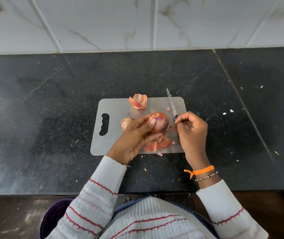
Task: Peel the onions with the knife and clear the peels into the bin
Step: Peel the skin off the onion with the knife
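Note:
A reddish onion (160, 122) is over the grey cutting board (119, 106), and my left hand (134, 138) grips it with the thumb pressed on its top. My right hand (192, 133) is just right of the onion, its fingers curled round the handle of a small knife (171, 103). The blade points away from me. A strip of peel (172, 128) hangs between the onion and my right fingers. A second onion (126, 122) lies behind my left hand, partly hidden. Loose peels lie at the board's far edge (137, 101) and near edge (158, 144).
The board lies on a black stone counter (51, 118) backed by a white tiled wall (103, 23). Small peel scraps dot the counter on the right (231, 110). A dark purple bin (53, 216) stands on the floor below the counter's front edge, left of my body.

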A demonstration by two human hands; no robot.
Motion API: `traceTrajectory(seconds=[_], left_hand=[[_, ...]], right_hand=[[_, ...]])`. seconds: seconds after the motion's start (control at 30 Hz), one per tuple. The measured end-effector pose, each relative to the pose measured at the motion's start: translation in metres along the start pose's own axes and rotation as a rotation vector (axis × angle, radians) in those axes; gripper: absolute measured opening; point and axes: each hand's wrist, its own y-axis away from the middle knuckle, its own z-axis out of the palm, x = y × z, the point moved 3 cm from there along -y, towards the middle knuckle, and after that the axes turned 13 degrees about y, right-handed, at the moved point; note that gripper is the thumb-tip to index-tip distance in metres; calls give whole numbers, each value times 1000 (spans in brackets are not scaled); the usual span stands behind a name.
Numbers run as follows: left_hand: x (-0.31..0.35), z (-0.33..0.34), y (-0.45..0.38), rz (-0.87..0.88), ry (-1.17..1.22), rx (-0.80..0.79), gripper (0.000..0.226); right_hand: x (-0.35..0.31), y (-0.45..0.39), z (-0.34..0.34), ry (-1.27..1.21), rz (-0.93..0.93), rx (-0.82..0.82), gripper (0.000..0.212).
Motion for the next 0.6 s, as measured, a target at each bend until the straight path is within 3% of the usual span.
traceTrajectory(seconds=[0.1, 0.2, 0.33, 0.43, 0.6], left_hand=[[0, -1, -1, -13, 40, 46, 37], [0, -2, -3, 30, 21, 65, 47], [0, 3, -1, 98, -125, 21, 37], [2, 8, 1, 186, -311, 56, 25], [10, 9, 4, 511, -627, 147, 24]], right_hand=[[1, -1, 0, -68, 82, -49, 25], [-2, 1, 1, -89, 110, -210, 16], [-3, 6, 8, -153, 12, -495, 51], [1, 8, 11, -113, -28, -463, 57], [5, 9, 9, -128, 56, -407, 60]])
